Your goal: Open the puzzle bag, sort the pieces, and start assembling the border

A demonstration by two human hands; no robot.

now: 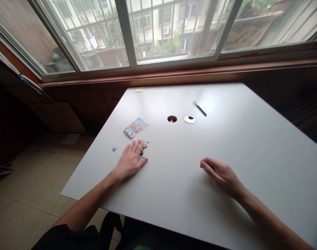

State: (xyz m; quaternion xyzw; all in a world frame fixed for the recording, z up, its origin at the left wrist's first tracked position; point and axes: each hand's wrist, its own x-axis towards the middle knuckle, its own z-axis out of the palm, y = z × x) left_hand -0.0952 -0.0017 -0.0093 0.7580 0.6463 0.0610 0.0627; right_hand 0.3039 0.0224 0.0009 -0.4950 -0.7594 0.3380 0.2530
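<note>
Toward the left edge of the white table [174,187], in the head view, a small heap of jigsaw-like pieces [143,152] is being partly covered by the left hand [131,160], which is being laid palm down with fingers extended, nothing visibly being gripped; between that hand and the left edge, a stray piece [114,149] is lying apart from the heap; toward the far-left corner, a printed card [136,127] is lying just beyond the fingertips; farther from the left edge, the right hand [222,175] is being held loosely curled, and whether anything is being pinched inside it cannot be told; closer to the far edge, a round hole [172,119] is being left uncovered, with a ring-shaped cover [186,120] and a pen [200,108] lying to its right.

By the look of it, the stray piece is being most exposed to a fall, should the left edge be approached by a careless sweep of hand or forearm; pieces could also be lost down the hole, were the heap being pushed too briskly toward the far edge.
</note>
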